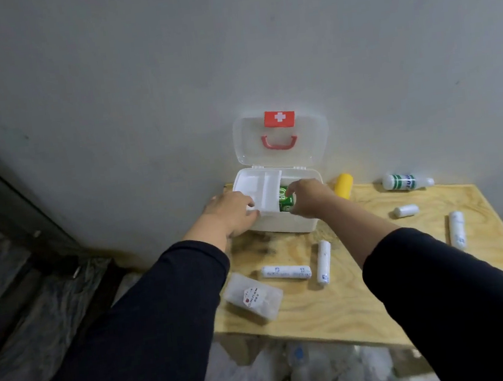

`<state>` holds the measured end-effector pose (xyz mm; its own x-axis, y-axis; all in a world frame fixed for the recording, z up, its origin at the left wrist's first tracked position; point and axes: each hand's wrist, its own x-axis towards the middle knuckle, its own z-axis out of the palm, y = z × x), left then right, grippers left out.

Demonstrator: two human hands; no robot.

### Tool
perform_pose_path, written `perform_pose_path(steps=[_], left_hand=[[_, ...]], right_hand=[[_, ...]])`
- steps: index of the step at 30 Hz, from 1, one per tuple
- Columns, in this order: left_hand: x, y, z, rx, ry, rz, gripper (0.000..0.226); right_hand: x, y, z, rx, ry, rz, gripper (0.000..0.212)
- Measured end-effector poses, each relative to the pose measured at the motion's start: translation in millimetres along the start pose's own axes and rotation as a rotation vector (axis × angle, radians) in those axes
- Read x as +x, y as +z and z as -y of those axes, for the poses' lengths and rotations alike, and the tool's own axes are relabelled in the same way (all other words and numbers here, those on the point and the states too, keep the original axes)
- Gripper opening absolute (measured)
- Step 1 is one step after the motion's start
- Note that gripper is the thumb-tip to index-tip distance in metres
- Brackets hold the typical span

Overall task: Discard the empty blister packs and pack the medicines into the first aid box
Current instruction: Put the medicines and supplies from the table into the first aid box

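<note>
White cross on lid's red label (279, 118).

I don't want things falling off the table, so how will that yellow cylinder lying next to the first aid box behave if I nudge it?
The yellow cylinder lies on its side on the plywood table, so it would probably roll. It looks smooth, so possibly slippery to pinch. Its small size suggests it is light.

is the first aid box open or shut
Open: the lid stands upright against the wall behind the box, with the inner tray exposed.
</note>
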<state>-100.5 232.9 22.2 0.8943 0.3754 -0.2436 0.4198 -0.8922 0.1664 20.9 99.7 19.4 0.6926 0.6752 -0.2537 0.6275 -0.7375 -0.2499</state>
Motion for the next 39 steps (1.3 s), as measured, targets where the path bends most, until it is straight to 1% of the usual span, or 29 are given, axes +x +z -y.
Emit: perform_pose_path(steps=[3,9,12,14,17,20,23,25,27,29,33,39], left_hand=[[-29,8,0,-0.037,-0.069,0.062,0.04],[-96,55,8,-0.134,-0.178,0.165,0.042],[-120,71,13,-0.131,-0.197,0.196,0.044],[-130,82,21,-0.094,-0.19,0.212,0.039],[-138,94,33,-0.095,-0.19,0.249,0.038],[-144,102,42,-0.109,-0.177,0.281,0.042],[-148,114,51,-0.126,-0.162,0.297,0.041],[-150,116,57,-0.129,-0.16,0.306,0.041],[-150,113,60,-0.128,-0.157,0.305,0.04],[-148,101,62,-0.094,-0.128,0.265,0.041],[-137,77,62,-0.068,-0.124,0.223,0.037],[-109,27,41,-0.042,-0.038,0.168,0.04]], right_hand=[[-25,6,8,-0.012,-0.048,0.009,0.041],[-85,54,23,-0.087,-0.139,0.122,0.037],[-99,78,29,-0.092,-0.147,0.15,0.041],[-105,96,31,-0.008,-0.116,0.161,0.047],[-109,119,34,0.096,-0.06,0.144,0.053],[-111,138,39,0.134,-0.005,0.106,0.058],[-117,152,45,0.16,0.032,0.012,0.054],[-119,151,49,0.169,0.05,-0.022,0.051],[-121,146,52,0.181,0.064,-0.017,0.052],[-127,132,54,0.19,0.065,-0.026,0.053],[-127,105,54,0.163,0.029,-0.009,0.054],[-126,43,35,0.143,0.071,-0.151,0.052]])
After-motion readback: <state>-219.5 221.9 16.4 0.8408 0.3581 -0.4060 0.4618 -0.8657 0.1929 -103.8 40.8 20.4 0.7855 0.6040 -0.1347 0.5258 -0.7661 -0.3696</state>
